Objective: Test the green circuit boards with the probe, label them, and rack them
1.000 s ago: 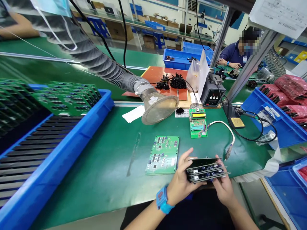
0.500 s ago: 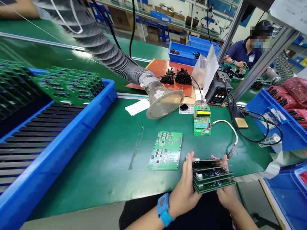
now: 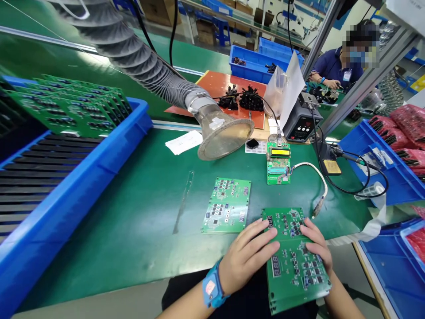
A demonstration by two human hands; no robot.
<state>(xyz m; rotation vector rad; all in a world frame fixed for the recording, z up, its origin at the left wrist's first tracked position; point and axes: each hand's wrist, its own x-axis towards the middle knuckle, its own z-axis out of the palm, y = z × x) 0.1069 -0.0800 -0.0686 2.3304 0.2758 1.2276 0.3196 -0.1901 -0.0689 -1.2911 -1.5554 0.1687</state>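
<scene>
A stack of green circuit boards lies between my hands near the table's front edge, its top face turned up with two digit displays along the left side. My left hand has its fingers laid over the stack's left edge. On the right edge, my right hand grips with fingers on top and the thumb hidden underneath. Left of my hands, another green circuit board rests flat on the table, perhaps with more beneath it. Behind the stack sits a small green test board with a lit yellow display and a white cable.
A blue bin at left holds upright boards in slots. A fume hose hangs over the table. A soldering station, an iron stand and a blue bin with red bags stand at right. A co-worker sits beyond.
The stack has turned from edge-on, with gaps between boards, to face-up and closer together. My left hand's fingers have come over its top. The view has shifted slightly.
</scene>
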